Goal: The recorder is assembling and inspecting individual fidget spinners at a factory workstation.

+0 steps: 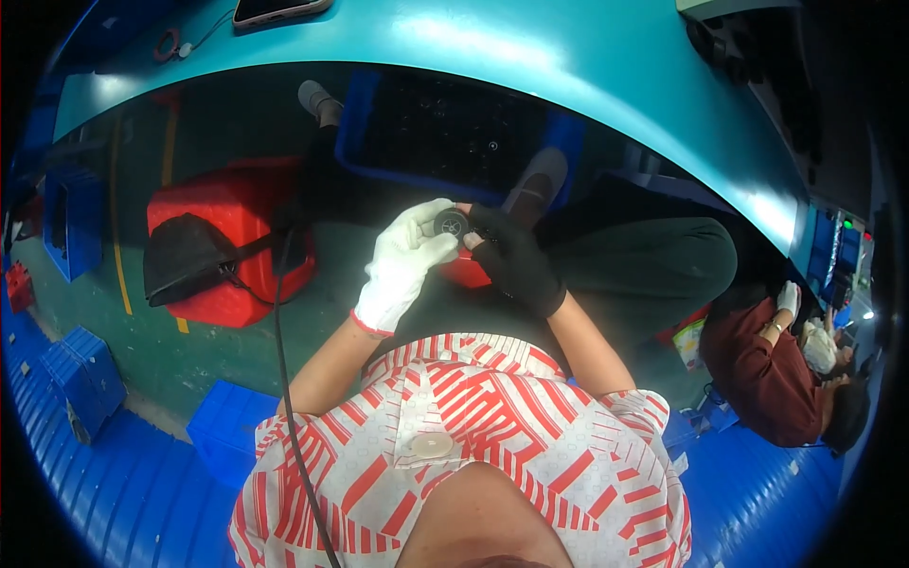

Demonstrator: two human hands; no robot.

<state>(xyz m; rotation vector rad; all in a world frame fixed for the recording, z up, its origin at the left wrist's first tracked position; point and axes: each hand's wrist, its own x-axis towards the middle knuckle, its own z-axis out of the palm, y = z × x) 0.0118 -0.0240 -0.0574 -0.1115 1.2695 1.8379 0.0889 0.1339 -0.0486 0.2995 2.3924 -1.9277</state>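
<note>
Between my two hands, above my lap, is a small round black part [452, 224] with a spoked pattern on its face. My left hand [405, 251], in a white knit glove with a red cuff edge, pinches it from the left with thumb and fingers. From the right, my right hand [511, 251], in a black glove with bare fingertips, closes on the same part's edge. The fingers cover part of its rim. Beyond my hands, a blue bin [348, 142] on the floor holds many small dark pieces, too dim to make out singly.
A teal table [568, 43] curves across the far side, with a phone [279, 9] on it. At left, a black bag [189, 260] lies on a red stool [222, 204]. Blue crates [232, 426] stand behind on the left. A co-worker [767, 379] sits at right. A cable [284, 369] hangs at left.
</note>
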